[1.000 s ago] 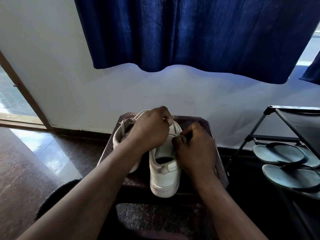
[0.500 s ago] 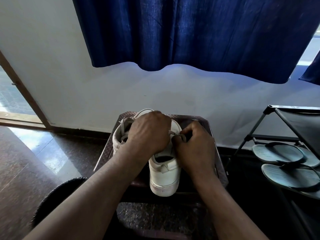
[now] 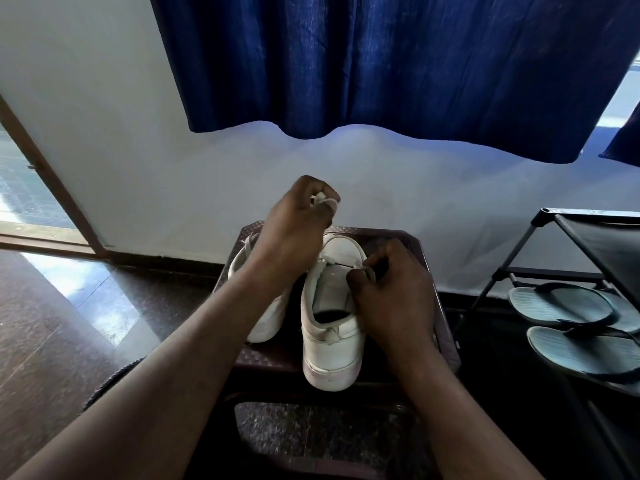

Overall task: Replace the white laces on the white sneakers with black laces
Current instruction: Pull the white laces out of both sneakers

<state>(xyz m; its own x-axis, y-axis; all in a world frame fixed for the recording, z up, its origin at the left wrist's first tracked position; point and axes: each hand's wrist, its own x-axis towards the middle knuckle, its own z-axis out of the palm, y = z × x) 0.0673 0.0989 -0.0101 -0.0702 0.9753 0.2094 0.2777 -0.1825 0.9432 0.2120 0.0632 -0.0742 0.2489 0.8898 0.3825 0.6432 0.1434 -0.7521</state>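
White sneaker [image 3: 332,344] sits heel-first towards us on the stool [image 3: 438,299], toe pointing away. Right hand [image 3: 394,296] pinches lace at the right-side eyelets. Beyond it, left hand [image 3: 294,233], high above the toe, pinches the white lace [image 3: 323,200], so the pull looks up and away.

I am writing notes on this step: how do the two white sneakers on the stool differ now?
The right sneaker sits nearer the camera and shows almost whole; the left sneaker sits further back, half hidden by the left forearm. The left hand and right hand each pinch the right sneaker's white lace; no hand holds the left sneaker. Both are white, heels toward the camera, on the brown stool.
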